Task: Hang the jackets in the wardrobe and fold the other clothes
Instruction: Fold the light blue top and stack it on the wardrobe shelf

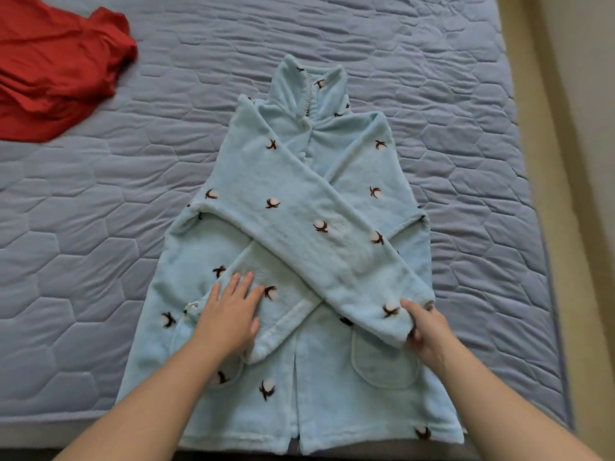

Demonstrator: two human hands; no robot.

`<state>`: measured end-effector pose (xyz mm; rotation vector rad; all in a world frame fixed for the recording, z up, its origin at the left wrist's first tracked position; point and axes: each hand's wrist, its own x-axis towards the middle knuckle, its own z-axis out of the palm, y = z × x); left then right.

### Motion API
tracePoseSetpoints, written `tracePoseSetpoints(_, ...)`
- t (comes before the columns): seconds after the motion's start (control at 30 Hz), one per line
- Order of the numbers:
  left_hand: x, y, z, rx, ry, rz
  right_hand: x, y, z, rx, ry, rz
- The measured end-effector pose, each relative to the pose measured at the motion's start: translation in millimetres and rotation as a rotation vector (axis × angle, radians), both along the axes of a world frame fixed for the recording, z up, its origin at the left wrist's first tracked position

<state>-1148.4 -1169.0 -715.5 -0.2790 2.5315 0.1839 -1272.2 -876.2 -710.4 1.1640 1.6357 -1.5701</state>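
The light blue fleece robe lies flat on the bed, its hem at the near edge and its collar pointing away. The left hand rests with straight fingers on the lower sleeve. The right hand pinches the cuff of the upper sleeve, which crosses over the other. Farther left, a red garment lies crumpled on the quilted grey-blue cover.

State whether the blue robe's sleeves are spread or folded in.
Folded in: both sleeves lie crossed over the robe. The left hand presses one flat; the right hand pinches the other's cuff.
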Motion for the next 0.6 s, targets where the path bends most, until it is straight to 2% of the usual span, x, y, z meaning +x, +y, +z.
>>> tracePoseSetpoints(0.13,-18.9,-7.1,10.4,0.070,0.111,0.133,-6.0,1.6,8.4,0.273,0.081,0.281)
tracePoseSetpoints(0.3,-55.9,-37.5,12.2,0.344,0.244,0.636,-37.1,-25.5,20.8,0.750,0.222,0.814)
tracePoseSetpoints(0.37,-70.7,-55.4,8.7,0.449,0.254,0.849,-49.7,-47.3,26.8,0.878,0.271,1.011)
tracePoseSetpoints(0.43,-83.8,-71.4,3.1,0.680,0.306,1.172,-62.4,-75.2,29.3,0.847,0.343,1.122)
tracePoseSetpoints(0.5,-95.0,-84.4,-2.3,1.055,0.360,1.525,-77.8,-108.6,27.4,0.781,0.439,1.200)
tracePoseSetpoints(0.6,-102.6,-104.9,-16.5,1.462,0.444,1.749,-103.7,-168.3,17.8,0.735,0.549,1.284)
